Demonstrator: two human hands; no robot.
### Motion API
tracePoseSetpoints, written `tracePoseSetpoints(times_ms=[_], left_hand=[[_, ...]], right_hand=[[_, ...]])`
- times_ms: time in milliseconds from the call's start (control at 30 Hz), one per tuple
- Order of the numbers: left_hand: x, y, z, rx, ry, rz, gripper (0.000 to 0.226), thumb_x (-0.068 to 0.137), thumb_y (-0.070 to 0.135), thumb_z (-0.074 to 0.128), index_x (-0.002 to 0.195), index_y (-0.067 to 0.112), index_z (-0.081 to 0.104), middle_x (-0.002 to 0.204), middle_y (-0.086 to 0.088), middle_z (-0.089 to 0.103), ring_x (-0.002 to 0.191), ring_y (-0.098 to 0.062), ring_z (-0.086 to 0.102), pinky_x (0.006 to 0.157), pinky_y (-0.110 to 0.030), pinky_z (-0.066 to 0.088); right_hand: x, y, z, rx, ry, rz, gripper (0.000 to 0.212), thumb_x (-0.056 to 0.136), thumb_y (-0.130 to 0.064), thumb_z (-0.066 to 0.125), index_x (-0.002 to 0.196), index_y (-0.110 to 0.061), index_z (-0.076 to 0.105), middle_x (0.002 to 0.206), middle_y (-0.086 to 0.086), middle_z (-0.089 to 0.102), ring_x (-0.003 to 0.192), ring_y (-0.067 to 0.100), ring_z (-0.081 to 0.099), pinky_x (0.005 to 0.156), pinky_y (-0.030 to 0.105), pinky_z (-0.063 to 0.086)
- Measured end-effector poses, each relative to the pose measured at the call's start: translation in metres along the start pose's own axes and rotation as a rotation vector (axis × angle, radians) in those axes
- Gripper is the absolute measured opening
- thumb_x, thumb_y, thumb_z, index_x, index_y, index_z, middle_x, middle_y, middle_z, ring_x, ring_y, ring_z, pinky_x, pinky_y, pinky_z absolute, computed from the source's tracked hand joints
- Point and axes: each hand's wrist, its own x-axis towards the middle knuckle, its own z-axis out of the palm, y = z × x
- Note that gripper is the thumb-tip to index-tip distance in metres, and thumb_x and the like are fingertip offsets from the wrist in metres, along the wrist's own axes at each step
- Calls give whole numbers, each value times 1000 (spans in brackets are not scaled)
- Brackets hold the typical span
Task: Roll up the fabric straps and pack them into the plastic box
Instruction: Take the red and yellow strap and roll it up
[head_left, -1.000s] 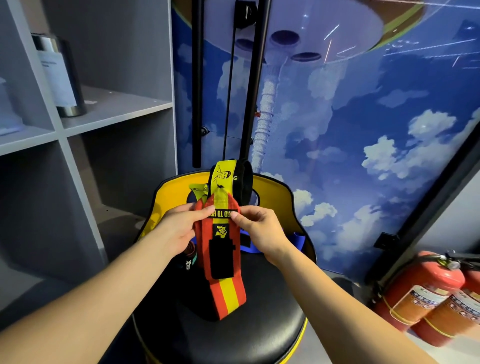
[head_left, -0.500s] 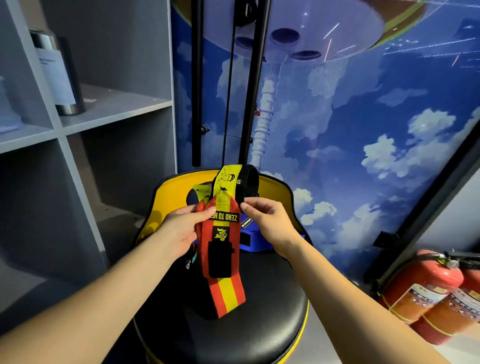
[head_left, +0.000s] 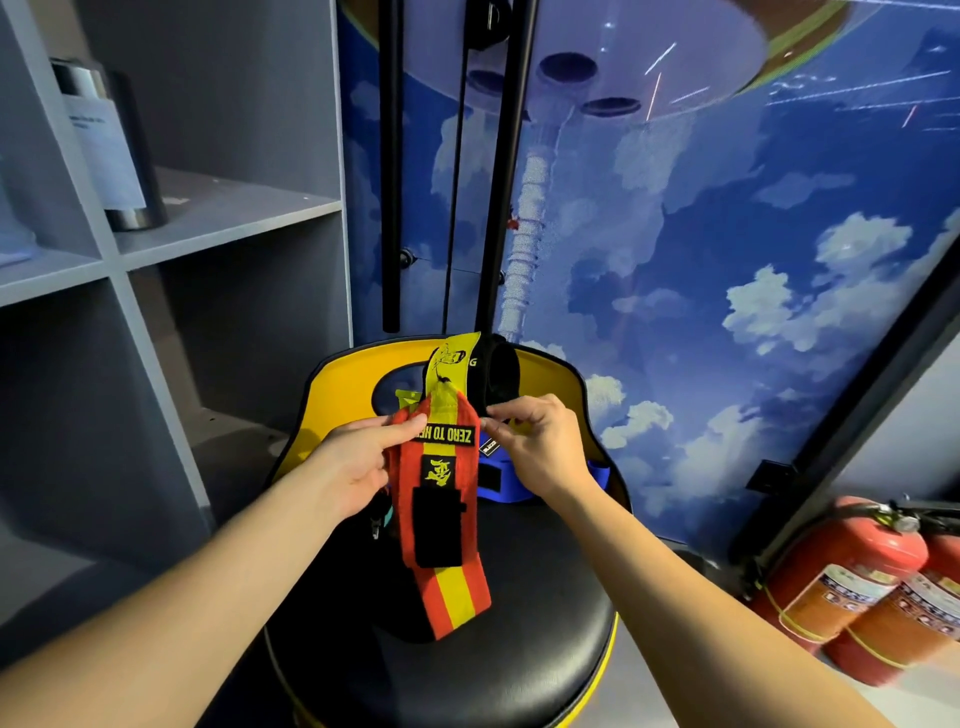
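I see the red-and-yellow strap (head_left: 441, 525) hanging lengthwise above the black seat (head_left: 467, 670), its top pinched by my left hand (head_left: 358, 462) and right hand (head_left: 540, 447) on either side, equally near for rolling downward.

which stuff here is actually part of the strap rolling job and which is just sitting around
Part of the job:
- red and yellow strap, pinched at its top by the left hand and right hand
- blue item behind it, possibly another strap

Just lying about:
- black chair
- fire extinguishers
- metal canister on the grey shelf
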Motion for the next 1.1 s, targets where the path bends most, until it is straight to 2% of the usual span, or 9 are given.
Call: tracePoseSetpoints(times_ms=[67,133,267,400,533,700,833,1000,1100], left_hand=[[-1,-1,1,10,-12,-5,38,83,12,77,119,5,68,103,-14,77,86,-23,76,69,-34,58],[-2,-2,2,17,-16,-16,29,86,10,74,114,5,70,100,-13,77,82,-21,76,68,-33,57],[-3,-3,2,46,-28,-25,30,86,12,73,115,4,70,105,-15,76,85,-22,74,72,-34,56],[-6,0,4,58,-34,-34,22,89,12,71,111,5,71,98,-12,77,85,-22,73,75,-35,56],[-6,0,4,73,-33,-42,19,91,11,69,108,6,71,93,-10,77,84,-21,72,74,-34,56],[-7,1,-13,50,-4,-35,27,88,9,69,115,4,70,99,-12,75,87,-23,69,77,-37,55],[-6,1,-30,59,-4,-16,51,71,15,76,121,4,69,115,-18,72,103,-30,67,84,-40,55],[-7,-4,-22,37,-21,8,40,80,10,73,119,6,69,113,-16,74,103,-29,70,87,-42,55],[-8,-5,-24,44,-39,13,47,74,13,75,121,7,69,114,-15,74,110,-31,68,93,-45,53]], right_hand=[[1,3,-1,-16,4,10,15,81,-29,82,94,-23,81,75,-31,57,90,12,56,74,31,47],[0,5,1,-34,14,9,15,82,-29,81,95,-22,81,77,-29,59,91,14,56,73,31,45],[-1,9,5,-48,49,44,16,83,-30,80,97,-22,81,86,-12,71,93,14,56,73,28,43],[2,11,8,-40,49,97,16,84,-27,81,96,-17,82,89,-3,78,75,3,64,64,8,44],[2,11,13,11,32,203,19,85,-25,81,100,-14,81,94,0,78,82,7,70,75,20,54],[4,39,3,12,44,396,27,85,-30,80,104,-10,79,100,4,78,96,15,71,88,30,55],[0,54,-4,70,-14,430,29,82,-31,83,102,-11,80,99,0,77,93,10,69,86,25,54],[0,51,5,196,-21,475,32,80,-31,84,105,-12,78,96,-5,74,92,8,70,85,25,56],[5,58,5,281,-28,512,26,80,-28,84,101,-14,79,98,-2,76,93,12,71,86,28,56]])
